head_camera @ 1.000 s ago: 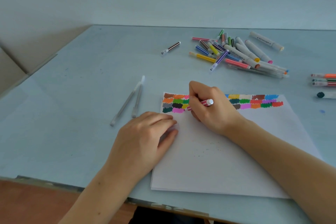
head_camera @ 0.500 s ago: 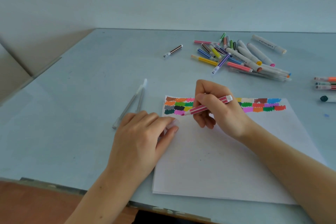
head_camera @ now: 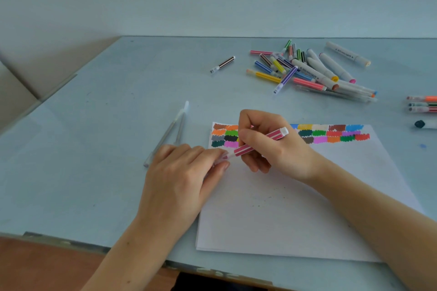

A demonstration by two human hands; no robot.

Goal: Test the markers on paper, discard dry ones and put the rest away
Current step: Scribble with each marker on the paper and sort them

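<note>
Pink marker [head_camera: 257,142] now lower, marker pile [head_camera: 312,71] beyond paper [head_camera: 295,208].

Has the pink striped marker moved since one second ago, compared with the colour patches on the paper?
Yes. The pink striped marker has lifted off the colour patches and swung toward the left hand, which now meets its tip end.

My right hand [head_camera: 272,146] is curled, with the thumb and fingers pinching something thin, and my right arm comes in from the bottom right. My left hand [head_camera: 186,172] lies palm down, its fingertips [head_camera: 221,157] meeting my right hand's thumb side, and they pinch too.
</note>
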